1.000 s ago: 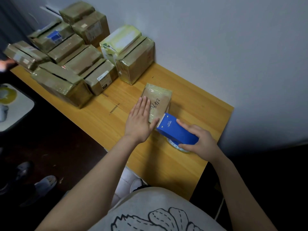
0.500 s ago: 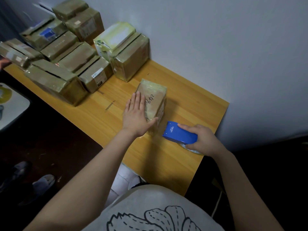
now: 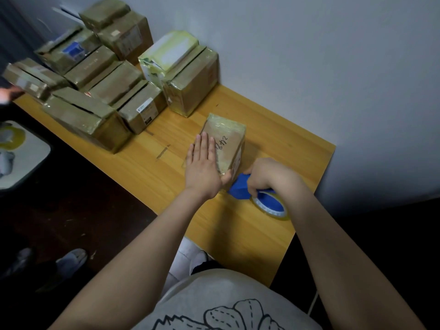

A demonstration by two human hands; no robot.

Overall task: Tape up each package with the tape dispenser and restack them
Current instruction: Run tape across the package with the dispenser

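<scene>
Here, the left hand (image 3: 204, 167) lies flat on the package (image 3: 228, 139); the right hand (image 3: 266, 175) grips the tape dispenser (image 3: 238, 188). The wooden table (image 3: 238, 234) abuts a white wall (image 3: 309, 55).

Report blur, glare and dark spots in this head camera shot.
Head view: the far-left boxes smear with blur; the left hand, the package under it and the tape dispenser in the right hand are sharp; soft sheen on the package's taped far end; the floor at left is very dark.
</scene>
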